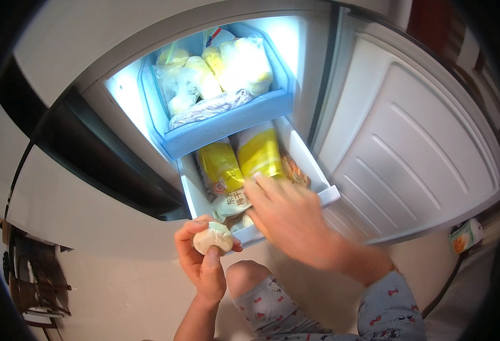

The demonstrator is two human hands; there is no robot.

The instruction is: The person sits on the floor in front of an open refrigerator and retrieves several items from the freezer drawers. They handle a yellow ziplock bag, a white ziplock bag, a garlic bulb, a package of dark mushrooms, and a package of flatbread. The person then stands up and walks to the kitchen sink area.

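The freezer door point(403, 136) stands open to the right of the white drawer point(330, 195), which is pulled out. Above that drawer sits the blue drawer point(221, 126), filled with clear bags point(204, 79). Over the white drawer's front, the right hand point(292, 219) reaches in from the right, palm down, fingers stretched forward and blurred; I cannot tell whether it grips anything. The left hand point(207, 267) is turned up just before the drawer's front, thumb and fingers closed around a pale ball point(213, 238). Inside the drawer lie two yellow bags point(219, 165), one with a small round emblem, and a white packet point(227, 207) printed with dark characters, partly hidden.
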